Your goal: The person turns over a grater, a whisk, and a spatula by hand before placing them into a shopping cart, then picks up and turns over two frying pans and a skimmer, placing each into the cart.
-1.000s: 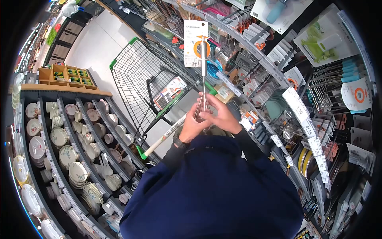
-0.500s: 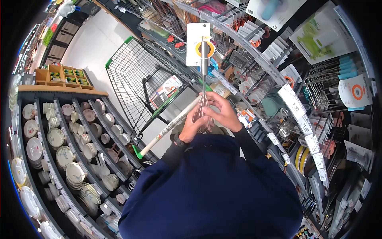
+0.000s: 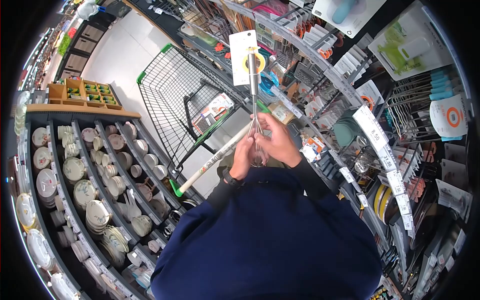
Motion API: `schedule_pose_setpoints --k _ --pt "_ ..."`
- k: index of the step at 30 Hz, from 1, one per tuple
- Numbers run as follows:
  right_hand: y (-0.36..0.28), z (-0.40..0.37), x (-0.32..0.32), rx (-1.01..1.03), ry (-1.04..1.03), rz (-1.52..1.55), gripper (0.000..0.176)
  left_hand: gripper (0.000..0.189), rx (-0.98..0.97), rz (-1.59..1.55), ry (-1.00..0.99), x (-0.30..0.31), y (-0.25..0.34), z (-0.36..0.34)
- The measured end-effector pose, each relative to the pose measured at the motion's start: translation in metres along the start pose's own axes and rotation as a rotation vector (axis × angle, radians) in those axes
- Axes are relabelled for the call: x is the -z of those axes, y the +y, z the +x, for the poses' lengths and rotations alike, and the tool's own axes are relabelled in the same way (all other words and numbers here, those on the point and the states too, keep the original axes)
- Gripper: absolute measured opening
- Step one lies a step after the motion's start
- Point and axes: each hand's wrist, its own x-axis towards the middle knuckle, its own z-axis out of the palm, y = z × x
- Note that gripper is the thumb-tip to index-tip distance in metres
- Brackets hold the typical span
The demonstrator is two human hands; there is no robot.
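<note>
Two grips closed — left hand [image 3: 243, 159], right hand [image 3: 278, 143], round whisk [image 3: 253, 75]

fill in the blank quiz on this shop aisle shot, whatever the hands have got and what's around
1. The left hand and right hand together hold a metal ____ by its wire end.
2. The wire shopping cart in front of the person has ____ trim on its rim.
3. A dark watch sits on the ____ wrist.

Missing words: whisk; green; left
</note>
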Motion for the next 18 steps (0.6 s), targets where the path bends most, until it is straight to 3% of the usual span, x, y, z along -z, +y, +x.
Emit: schedule_pose_setpoints --k 5,8,13,18 --pt "-0.018 -0.002 0.003 -0.067 -0.012 0.092 0.045 0.062 -0.045 0.082 0.068 -0.008 0.005 0.001" --pt "-0.016 -0.002 0.010 -0.012 -0.053 0.141 0.047 0.070 -0.012 0.012 -0.017 -0.005 0.013 0.000" --pt "-0.018 -0.005 0.016 0.084 -0.109 0.247 0.048 0.085 0.009 -0.155 -0.318 0.002 0.021 -0.002" --pt "-0.029 -0.011 0.015 -0.045 -0.067 0.320 0.048 0.085 0.019 -0.144 -0.267 -0.010 0.026 -0.005"
